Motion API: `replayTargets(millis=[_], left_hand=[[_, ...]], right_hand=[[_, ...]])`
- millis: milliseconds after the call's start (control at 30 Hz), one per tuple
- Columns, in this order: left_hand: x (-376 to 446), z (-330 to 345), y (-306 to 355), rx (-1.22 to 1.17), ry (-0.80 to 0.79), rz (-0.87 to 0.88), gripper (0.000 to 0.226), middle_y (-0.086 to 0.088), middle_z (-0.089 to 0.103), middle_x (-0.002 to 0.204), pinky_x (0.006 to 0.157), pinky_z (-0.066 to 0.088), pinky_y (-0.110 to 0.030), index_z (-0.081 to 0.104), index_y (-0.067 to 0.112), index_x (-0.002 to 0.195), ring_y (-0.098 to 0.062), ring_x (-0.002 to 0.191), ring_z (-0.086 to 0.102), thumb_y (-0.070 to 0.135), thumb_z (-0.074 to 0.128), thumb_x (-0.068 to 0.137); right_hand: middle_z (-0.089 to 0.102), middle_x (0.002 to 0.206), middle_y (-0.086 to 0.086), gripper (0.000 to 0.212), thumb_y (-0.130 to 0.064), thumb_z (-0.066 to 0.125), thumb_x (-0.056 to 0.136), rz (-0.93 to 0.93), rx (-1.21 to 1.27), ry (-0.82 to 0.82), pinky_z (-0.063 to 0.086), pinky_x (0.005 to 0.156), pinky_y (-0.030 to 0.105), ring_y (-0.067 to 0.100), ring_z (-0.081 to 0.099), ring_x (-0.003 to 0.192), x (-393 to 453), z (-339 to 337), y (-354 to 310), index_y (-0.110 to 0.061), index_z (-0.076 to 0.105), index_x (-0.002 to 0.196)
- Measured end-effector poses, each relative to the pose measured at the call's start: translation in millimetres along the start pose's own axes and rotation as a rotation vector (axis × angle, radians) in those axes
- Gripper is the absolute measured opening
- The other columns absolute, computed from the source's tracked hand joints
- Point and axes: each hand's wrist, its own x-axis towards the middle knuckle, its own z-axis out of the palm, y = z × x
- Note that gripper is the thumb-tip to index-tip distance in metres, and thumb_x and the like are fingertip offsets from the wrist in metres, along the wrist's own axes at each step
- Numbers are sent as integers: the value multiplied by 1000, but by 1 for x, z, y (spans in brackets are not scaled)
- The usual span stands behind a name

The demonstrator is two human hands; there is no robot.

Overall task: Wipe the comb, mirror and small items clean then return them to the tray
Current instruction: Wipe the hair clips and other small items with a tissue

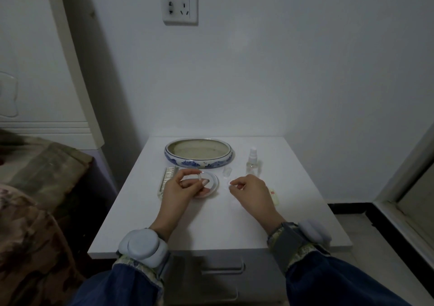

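Over a white nightstand top [218, 223] against a pale wall: left hand [179, 188] pinching one small clear item [199, 178] above one round mirror [212, 183], right hand [250, 192] curled, contents unclear; one comb [168, 179] leftward, one spray bottle [253, 165], one blue-and-white tray [199, 162] rearmost.

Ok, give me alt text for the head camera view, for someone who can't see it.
A person's left hand pinches a small item over a round mirror on a white bedside table, while the right hand holds something pale and hard to make out. Behind them sit a blue-and-white tray, a comb and a spray bottle.
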Motion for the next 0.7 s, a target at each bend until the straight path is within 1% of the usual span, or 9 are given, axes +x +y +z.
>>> replayTargets(millis=[33, 67, 133, 200, 300, 433, 533, 600, 700], left_hand=[[1, -1, -1, -1, 23, -1, 21, -5, 72, 69, 67, 56, -19, 59, 9, 95, -15, 62, 69, -3, 66, 80], [1, -2, -1, -4, 40, -3, 24, -5, 72, 70, 68, 56, -19, 58, 11, 97, -15, 63, 69, -3, 67, 80], [2, -2, -2, -17, 59, -7, 27, -3, 72, 70, 68, 55, -17, 56, 12, 99, -13, 62, 69, -3, 67, 80], [4, -2, -4, -54, 70, -22, 23, -2, 72, 72, 67, 55, -16, 57, 11, 101, -9, 60, 67, -2, 63, 83], [7, -5, -7, -90, 73, -38, 15, -2, 73, 76, 70, 55, -16, 63, 3, 100, -9, 64, 68, -1, 59, 87], [7, -4, -6, -128, 53, -70, 13, -3, 74, 76, 73, 56, -18, 67, 7, 93, -10, 67, 68, -1, 60, 85], [5, -2, -4, -128, 18, -88, 13, -8, 72, 79, 66, 56, -18, 68, 7, 93, -13, 65, 68, 0, 59, 86], [4, -1, -4, -106, 3, -91, 13, -6, 72, 73, 63, 55, -17, 68, 8, 92, -12, 61, 67, 1, 59, 86], [4, 0, -4, -36, -5, -66, 9, -3, 71, 67, 60, 53, -16, 68, 6, 88, -9, 55, 63, 2, 62, 85]], right_hand=[[63, 87, 0, 20, -23, 61, 85, 5, 12, 24, 37, 67, 14, 10, 54, 78, 0, 0, 1, -11, 71, 98], [63, 84, 1, 18, -24, 62, 85, 10, 27, 62, 38, 68, 18, 11, 55, 75, 1, 1, 1, -10, 72, 90], [59, 68, 0, 25, -27, 62, 86, 14, 55, 166, 35, 60, 22, 12, 52, 64, 2, -1, 1, -7, 66, 72], [52, 59, 0, 34, -30, 62, 87, 24, 89, 272, 31, 53, 25, 11, 46, 55, 3, -4, 1, -11, 53, 61], [43, 58, -3, 38, -28, 63, 87, 17, 175, 400, 29, 50, 17, 8, 37, 52, 4, -7, 0, -16, 37, 61], [40, 70, -3, 29, -23, 64, 85, 10, 299, 517, 33, 55, 10, 9, 37, 61, 7, -11, 0, -11, 39, 76], [46, 69, -1, 23, -21, 63, 87, -50, 411, 487, 35, 56, 12, 9, 41, 61, 7, -10, -3, -10, 46, 76], [50, 68, 1, 22, -21, 63, 87, -115, 409, 421, 36, 57, 16, 8, 42, 60, 7, -8, -4, -12, 50, 72], [54, 71, -2, 16, -21, 64, 86, -124, 408, 336, 39, 61, 18, 7, 46, 62, 8, -6, -5, -14, 56, 74]])
